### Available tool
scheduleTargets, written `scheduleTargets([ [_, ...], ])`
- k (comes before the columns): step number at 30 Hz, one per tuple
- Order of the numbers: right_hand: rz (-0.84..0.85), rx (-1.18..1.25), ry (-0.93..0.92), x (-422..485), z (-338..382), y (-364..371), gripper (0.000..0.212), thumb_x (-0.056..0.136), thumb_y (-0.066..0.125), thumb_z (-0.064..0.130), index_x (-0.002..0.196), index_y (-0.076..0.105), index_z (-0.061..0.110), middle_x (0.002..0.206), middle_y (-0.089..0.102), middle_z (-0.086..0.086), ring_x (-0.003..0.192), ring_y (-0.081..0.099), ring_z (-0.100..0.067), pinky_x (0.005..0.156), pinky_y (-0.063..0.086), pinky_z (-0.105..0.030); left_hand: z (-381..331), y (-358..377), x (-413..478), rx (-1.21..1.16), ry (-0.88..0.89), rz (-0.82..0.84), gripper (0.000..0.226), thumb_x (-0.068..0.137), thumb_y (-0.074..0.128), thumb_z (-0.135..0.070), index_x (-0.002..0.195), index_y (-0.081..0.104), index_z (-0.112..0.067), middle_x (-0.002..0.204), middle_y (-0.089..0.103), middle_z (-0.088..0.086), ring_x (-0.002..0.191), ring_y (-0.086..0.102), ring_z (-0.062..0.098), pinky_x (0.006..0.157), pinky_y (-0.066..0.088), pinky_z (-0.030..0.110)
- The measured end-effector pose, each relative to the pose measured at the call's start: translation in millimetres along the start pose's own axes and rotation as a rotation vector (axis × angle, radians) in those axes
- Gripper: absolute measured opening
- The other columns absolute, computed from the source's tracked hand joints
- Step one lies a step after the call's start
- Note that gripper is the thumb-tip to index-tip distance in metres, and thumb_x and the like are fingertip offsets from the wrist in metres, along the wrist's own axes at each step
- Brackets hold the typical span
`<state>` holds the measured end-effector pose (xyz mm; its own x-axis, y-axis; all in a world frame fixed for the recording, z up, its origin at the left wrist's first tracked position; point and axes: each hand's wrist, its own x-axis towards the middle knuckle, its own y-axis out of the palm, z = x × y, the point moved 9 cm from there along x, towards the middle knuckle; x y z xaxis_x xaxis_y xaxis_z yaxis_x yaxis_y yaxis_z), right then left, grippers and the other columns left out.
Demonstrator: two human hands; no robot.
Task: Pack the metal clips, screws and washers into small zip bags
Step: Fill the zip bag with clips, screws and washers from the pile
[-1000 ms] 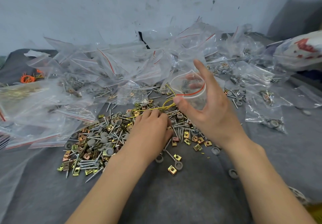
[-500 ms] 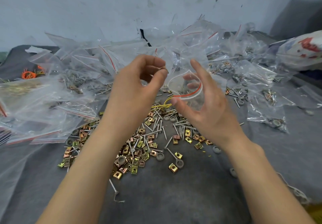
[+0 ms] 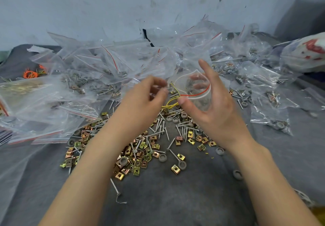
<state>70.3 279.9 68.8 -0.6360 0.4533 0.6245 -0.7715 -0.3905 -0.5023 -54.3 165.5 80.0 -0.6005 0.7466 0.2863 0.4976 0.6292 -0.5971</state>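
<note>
The right hand is raised above the work surface and a small zip bag is gripped in it: the rim is pinched by the thumb, and the other fingers are seen through the clear plastic behind it. The bag is held near upright, its long axis running from the red-striped mouth down toward the palm. The mouth is spread into a rounded opening, turned upward and toward the left hand. That hand is held just beside the mouth, its fingers curled toward the thumb. It is blurred, so whether anything is pinched there cannot be told.

Just under the right thumb, yellow bands are seen. Below and between the hands, screws, brass-coloured clips and grey washers are scattered over a grey cloth. Beyond the hands, a heap of clear bags is piled. Far beyond the left hand, orange bands are laid.
</note>
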Motion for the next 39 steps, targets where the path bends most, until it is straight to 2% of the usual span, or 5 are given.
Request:
scheduleTargets([
  [4, -0.007, 0.032, 0.031, 2, -2, -4, 0.086, 0.088, 0.067, 0.053, 0.158, 0.027, 0.023, 0.131, 0.058, 0.010, 0.124, 0.058, -0.009, 0.108, 0.045, -0.047, 16, 45, -17, 0.264, -0.003, 0.284, 0.016, 0.098, 0.056, -0.033, 0.109, 0.065, -0.027, 0.099, 0.067, -0.013, 0.087, 0.061, 0.002, 0.081, 0.048, 0.022],
  [10, -0.009, 0.049, 0.050, 1, -1, -7, 0.085, 0.089, 0.068, 0.048, 0.159, 0.025, 0.024, 0.132, 0.058, 0.009, 0.124, 0.057, -0.010, 0.108, 0.044, -0.049, 25, 77, -36, 0.426, 0.069, 0.481, 0.024, 0.094, 0.060, -0.037, 0.117, 0.060, -0.030, 0.108, 0.056, -0.011, 0.104, 0.053, 0.009, 0.095, 0.045, 0.033],
  [19, -0.021, 0.044, 0.053, 1, -1, -9, 0.084, 0.090, 0.068, 0.048, 0.158, 0.025, 0.026, 0.131, 0.057, 0.013, 0.127, 0.056, -0.008, 0.109, 0.043, -0.050, 24, 81, -38, 0.465, 0.137, 0.463, 0.026, 0.097, 0.056, -0.023, 0.122, 0.059, -0.027, 0.119, 0.054, -0.009, 0.115, 0.049, 0.013, 0.100, 0.041, 0.034],
  [28, -0.018, 0.031, 0.050, 2, 0, -8, 0.084, 0.090, 0.068, 0.048, 0.158, 0.026, 0.024, 0.132, 0.059, 0.011, 0.124, 0.057, -0.009, 0.107, 0.045, -0.048, 29, 81, -34, 0.417, 0.121, 0.455, 0.021, 0.095, 0.057, -0.022, 0.116, 0.062, -0.023, 0.096, 0.042, -0.015, 0.089, 0.046, 0.005, 0.090, 0.043, 0.024],
  [39, -0.006, 0.025, 0.047, 2, 1, -7, 0.084, 0.090, 0.067, 0.048, 0.159, 0.026, 0.022, 0.132, 0.058, 0.010, 0.122, 0.058, -0.009, 0.106, 0.045, -0.048, 35, 80, -32, 0.456, 0.101, 0.479, 0.023, 0.097, 0.055, -0.025, 0.119, 0.061, -0.026, 0.088, 0.035, -0.020, 0.088, 0.042, 0.005, 0.088, 0.040, 0.023],
])
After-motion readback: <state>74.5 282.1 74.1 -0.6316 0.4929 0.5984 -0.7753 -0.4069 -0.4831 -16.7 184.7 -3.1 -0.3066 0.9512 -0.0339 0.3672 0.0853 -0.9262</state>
